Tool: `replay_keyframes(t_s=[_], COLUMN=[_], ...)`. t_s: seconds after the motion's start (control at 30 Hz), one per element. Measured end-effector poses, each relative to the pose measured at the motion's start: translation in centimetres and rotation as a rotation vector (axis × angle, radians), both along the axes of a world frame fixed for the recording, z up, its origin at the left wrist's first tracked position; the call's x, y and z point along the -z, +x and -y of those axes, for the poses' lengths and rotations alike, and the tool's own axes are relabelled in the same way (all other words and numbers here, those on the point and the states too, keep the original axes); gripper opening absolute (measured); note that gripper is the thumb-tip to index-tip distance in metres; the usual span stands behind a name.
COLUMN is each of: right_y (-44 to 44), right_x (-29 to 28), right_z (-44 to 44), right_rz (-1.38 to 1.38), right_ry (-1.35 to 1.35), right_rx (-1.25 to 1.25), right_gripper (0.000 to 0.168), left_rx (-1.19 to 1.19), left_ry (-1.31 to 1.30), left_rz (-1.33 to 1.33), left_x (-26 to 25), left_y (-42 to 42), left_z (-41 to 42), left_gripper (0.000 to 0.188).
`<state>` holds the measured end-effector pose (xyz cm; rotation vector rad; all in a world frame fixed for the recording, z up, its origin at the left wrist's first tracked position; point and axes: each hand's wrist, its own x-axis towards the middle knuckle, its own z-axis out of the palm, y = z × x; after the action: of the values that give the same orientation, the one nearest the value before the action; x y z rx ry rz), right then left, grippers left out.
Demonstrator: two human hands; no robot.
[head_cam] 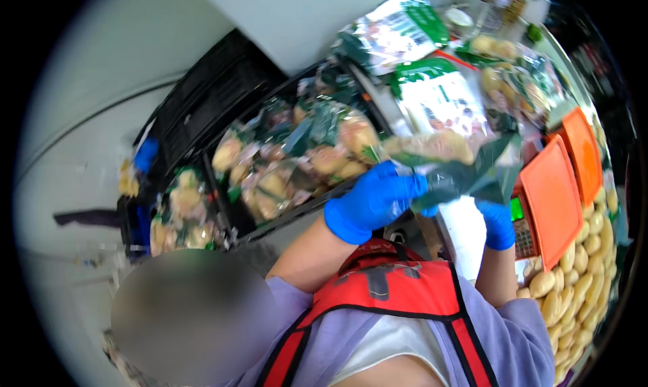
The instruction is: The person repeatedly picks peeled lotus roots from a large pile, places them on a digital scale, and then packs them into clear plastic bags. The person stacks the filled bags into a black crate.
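Note:
A clear and green plastic bag point(445, 177) with pale yellow pieces, which look like potatoes, lies across both hands. My left hand point(377, 199), in a blue glove, grips the bag's near edge. My right hand point(496, 222), gloved in blue too, is at the bag's dark green end, which covers most of its fingers; its grip cannot be told. Filled bags of the same kind point(314, 154) fill a black crate point(283, 233) left of my left hand. Flat white and green printed bags point(440, 101) lie beyond the held bag.
Right of my right hand stand scales with orange pans point(552, 202), one with a lit green display. Many pale yellow potatoes point(582, 260) lie beside them. More filled bags point(521, 78) and jars point(514, 2) are at the far right. Another crate holds bags point(185, 209) at left.

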<state>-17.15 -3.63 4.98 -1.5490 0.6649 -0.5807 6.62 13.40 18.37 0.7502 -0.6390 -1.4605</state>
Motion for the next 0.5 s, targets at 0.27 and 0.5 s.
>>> replay_keyframes(t_s=[0.27,0.5], right_y=[8.8,17.7], right_x=[-5.0,-5.1], right_z=[-14.1,-20.2], right_rz=[0.145,0.212], right_ry=[0.464,0.087], right_rx=[-0.562,-0.361], right_gripper=[0.055,0.026], left_rx=[-0.264,-0.548], left_ry=[0.077,-0.152], left_rz=[-0.182,-0.284], left_x=[3.4,3.9], left_y=[-1.5,1.2], left_z=[-15.4,-24.2], left_gripper=[0.059,0.057])
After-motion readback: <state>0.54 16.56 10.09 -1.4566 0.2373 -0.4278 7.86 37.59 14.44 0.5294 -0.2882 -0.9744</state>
